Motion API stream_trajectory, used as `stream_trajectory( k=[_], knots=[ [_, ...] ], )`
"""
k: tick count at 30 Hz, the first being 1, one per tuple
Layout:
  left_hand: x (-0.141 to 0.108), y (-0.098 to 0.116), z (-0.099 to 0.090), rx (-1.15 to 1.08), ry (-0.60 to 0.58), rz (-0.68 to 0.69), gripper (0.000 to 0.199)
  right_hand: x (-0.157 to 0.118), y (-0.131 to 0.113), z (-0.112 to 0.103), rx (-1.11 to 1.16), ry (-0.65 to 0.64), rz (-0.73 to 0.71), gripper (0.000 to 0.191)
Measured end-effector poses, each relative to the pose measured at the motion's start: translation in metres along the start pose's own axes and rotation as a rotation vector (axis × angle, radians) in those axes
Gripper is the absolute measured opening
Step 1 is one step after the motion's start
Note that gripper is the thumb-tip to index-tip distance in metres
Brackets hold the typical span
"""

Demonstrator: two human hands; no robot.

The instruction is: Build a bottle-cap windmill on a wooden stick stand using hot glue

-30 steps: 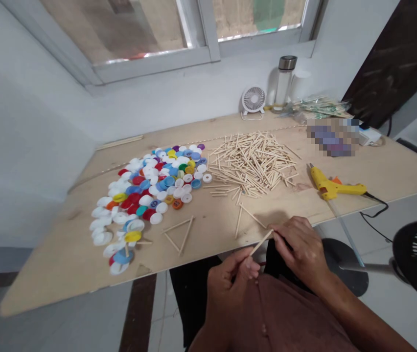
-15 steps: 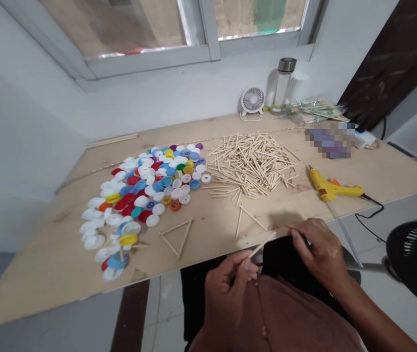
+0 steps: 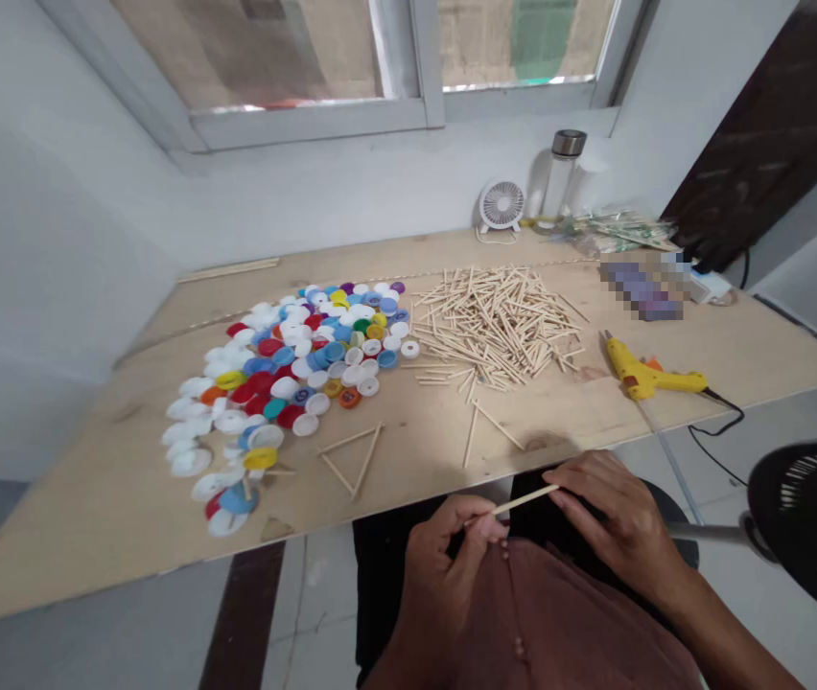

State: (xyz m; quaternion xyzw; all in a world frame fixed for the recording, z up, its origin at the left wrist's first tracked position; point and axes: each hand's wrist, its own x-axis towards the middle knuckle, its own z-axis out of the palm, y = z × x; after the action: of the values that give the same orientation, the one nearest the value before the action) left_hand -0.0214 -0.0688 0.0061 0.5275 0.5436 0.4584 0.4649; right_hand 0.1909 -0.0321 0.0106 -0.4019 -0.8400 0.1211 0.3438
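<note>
Between the fingertips of my left hand (image 3: 455, 551) one end of a thin wooden stick (image 3: 524, 500) is pinched. My right hand (image 3: 614, 508) has its thumb and fingers closed on the stick's other end, so it spans both hands over my lap, just off the table edge. On the table beyond lie two sticks joined at one end in an open V (image 3: 478, 422). To its left rests a closed triangle of sticks (image 3: 352, 460). A large heap of similar sticks (image 3: 499, 326) is spread behind them.
Many coloured bottle caps (image 3: 286, 374) cover the table's left middle. A yellow glue gun (image 3: 657, 376) with a black cord lies at right. Along the back stand a small white fan (image 3: 501, 205), a glass bottle (image 3: 559, 182) and bagged sticks (image 3: 620, 232). A black fan (image 3: 811, 522) is at lower right.
My right hand has come left and down to grip the free end of the stick. The stick now lies flatter between both hands. The camera view has shifted slightly.
</note>
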Motion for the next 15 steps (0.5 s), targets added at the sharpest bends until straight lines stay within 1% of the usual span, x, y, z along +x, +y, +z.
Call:
stream_trajectory(
  k=[2,4,6,9,12,15],
  knots=[
    [0.0,-0.001,-0.001,-0.004,-0.012,0.007,0.014,0.003,0.001,-0.001,0.02,-0.029,-0.034,0.017],
    [0.003,-0.002,-0.004,0.014,-0.036,0.021,0.013,0.004,0.005,-0.002,0.041,-0.066,-0.051,0.02],
    [0.006,-0.004,-0.006,0.043,-0.058,0.04,0.013,0.005,0.01,-0.002,0.062,-0.101,-0.056,0.023],
    [0.012,-0.006,-0.008,0.107,-0.067,0.08,0.013,0.008,0.017,0.0,0.094,-0.123,-0.076,0.021],
    [0.019,-0.009,-0.009,0.211,-0.033,0.153,0.012,0.013,0.022,0.004,0.079,-0.107,-0.094,0.02],
    [0.028,-0.011,-0.01,0.311,0.027,0.267,0.011,0.018,0.027,0.01,0.057,-0.09,-0.1,0.021]
  ],
)
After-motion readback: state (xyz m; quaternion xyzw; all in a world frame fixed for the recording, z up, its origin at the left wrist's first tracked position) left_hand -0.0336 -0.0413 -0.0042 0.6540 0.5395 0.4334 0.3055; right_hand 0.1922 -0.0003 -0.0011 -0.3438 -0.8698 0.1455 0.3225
